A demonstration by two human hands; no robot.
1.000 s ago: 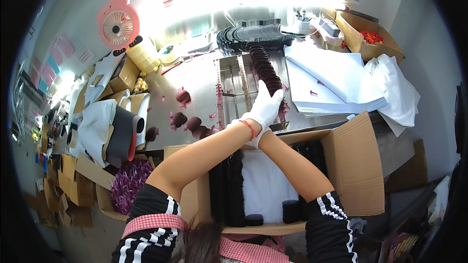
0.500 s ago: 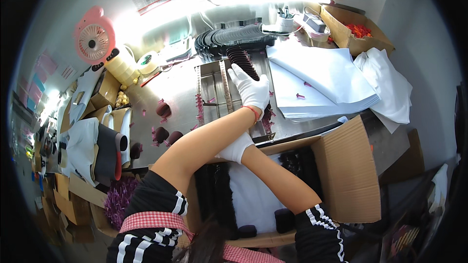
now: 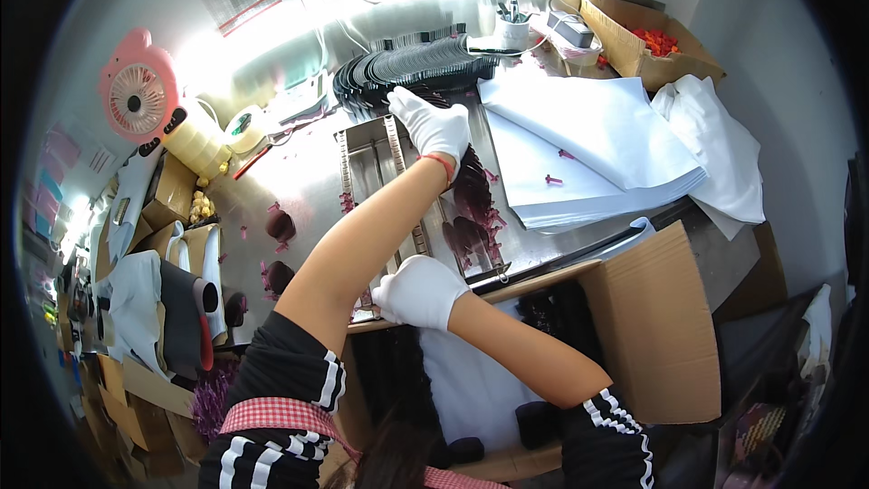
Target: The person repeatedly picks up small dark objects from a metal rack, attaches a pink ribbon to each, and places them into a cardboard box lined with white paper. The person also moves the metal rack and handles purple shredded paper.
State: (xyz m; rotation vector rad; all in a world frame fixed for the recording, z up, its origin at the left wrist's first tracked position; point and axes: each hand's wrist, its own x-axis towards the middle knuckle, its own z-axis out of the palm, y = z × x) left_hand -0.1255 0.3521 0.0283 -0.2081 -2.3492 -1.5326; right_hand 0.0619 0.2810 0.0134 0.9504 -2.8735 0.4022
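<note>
A metal rack (image 3: 389,140) with toothed rails lies lengthwise on the steel bench. Dark tinted lenses (image 3: 472,190) with small pink tabs are lined up along its right side. My left hand (image 3: 433,122), in a white glove, lies across the far part of this lens row with its fingers stretched out; its thumb side is hidden. My right hand (image 3: 421,294), also gloved in white, is closed at the rack's near left end, under my left forearm. Its fingertips are partly out of sight. Beyond the rack stands a long stack of black curved pieces (image 3: 403,68).
Loose dark lenses (image 3: 280,226) lie left of the rack. White paper sheets (image 3: 579,145) are stacked at right. An open cardboard box (image 3: 647,326) stands against the bench's front edge. A pink fan (image 3: 138,95), tape rolls (image 3: 192,143) and a box of red pieces (image 3: 625,45) are farther back.
My left hand has shifted a little away along the lens row. My right hand has come out from beneath my left forearm to the rack's near left end. The whole view has shifted slightly.
</note>
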